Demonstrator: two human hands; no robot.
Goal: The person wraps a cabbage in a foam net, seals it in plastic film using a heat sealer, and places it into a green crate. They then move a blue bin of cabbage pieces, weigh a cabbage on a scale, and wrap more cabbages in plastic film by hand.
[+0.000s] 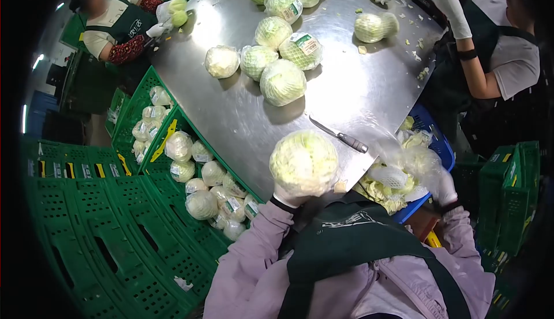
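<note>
My left hand [292, 195], in a white glove, holds a pale green cabbage [304, 162] from below at the near edge of the steel table [340, 82]. My right hand [443, 187], also gloved, is over the right rim of a blue basket [411, 206], next to blurred clear plastic film [420, 166]; its fingers are smeared by motion. Inside the basket lie cabbage leaves [385, 195] and white foam netting [389, 176]. A knife [346, 140] with a dark handle rests on the table just beyond the held cabbage.
Wrapped cabbages [283, 82] sit farther up the table. Green crates [190, 209] holding wrapped cabbages stand along its left edge. One person [124, 27] works at the far left, another [490, 48] at the right. Stacked green crates [502, 198] stand at right.
</note>
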